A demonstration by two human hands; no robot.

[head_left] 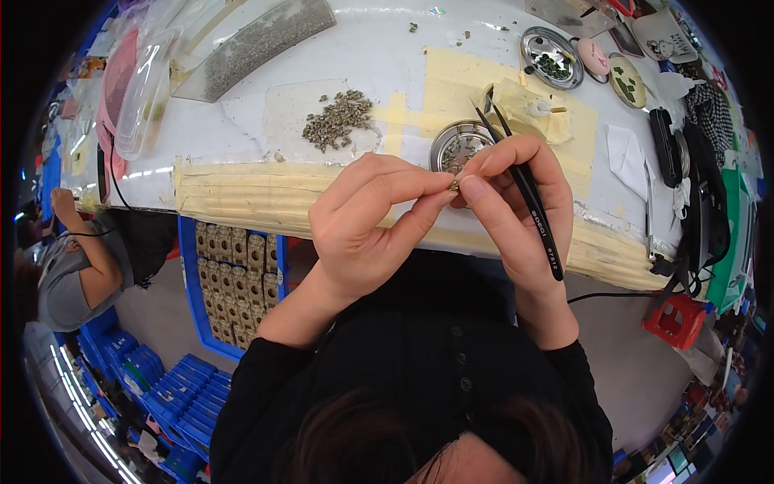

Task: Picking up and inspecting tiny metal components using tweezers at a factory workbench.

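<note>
Fingertip to fingertip, my left hand [375,214] and my right hand [524,206] pinch a tiny brass-coloured metal part [454,185] between them. Black tweezers [528,194] also lie in my right hand, tucked against the fingers with their tips pointing up and away. Just beyond my hands stands a round metal dish [453,145] with small metal pieces in it, partly hidden by my right fingers. A pile of small greyish metal parts [337,119] lies on a clear sheet, up and left of my left hand.
A long clear tray of grey grains [258,50] is at the back left. At the back right are a metal dish [552,58] with dark green pieces and a white cup [663,39]. A blue crate [231,345] of metal blocks stands below the table edge. Another person [85,266] sits at left.
</note>
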